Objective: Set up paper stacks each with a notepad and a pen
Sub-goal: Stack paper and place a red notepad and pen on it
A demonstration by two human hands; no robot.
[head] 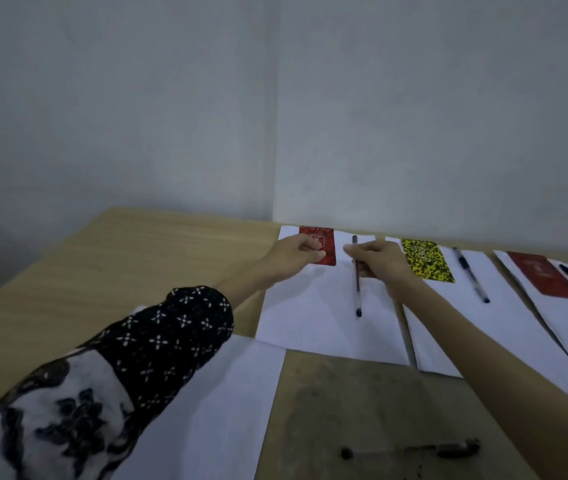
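The right hand (377, 261) pinches the pen (356, 276) near its upper third, fingers curled round the barrel. The pen lies on the left-most paper stack (317, 317), its long axis running from twelve o'clock down to six, cap end towards the wall. At about nine o'clock from it, just beside, sits the red notepad (324, 242), which the left hand (293, 252) holds at its lower edge with fingers curled onto the cover. So each hand is already on its own thing — the pen belongs to the right, which is the nearer. Judging from the two finished stacks at three o'clock, the pen only needs squaring parallel to the notepad's long side — a small twist, then release.
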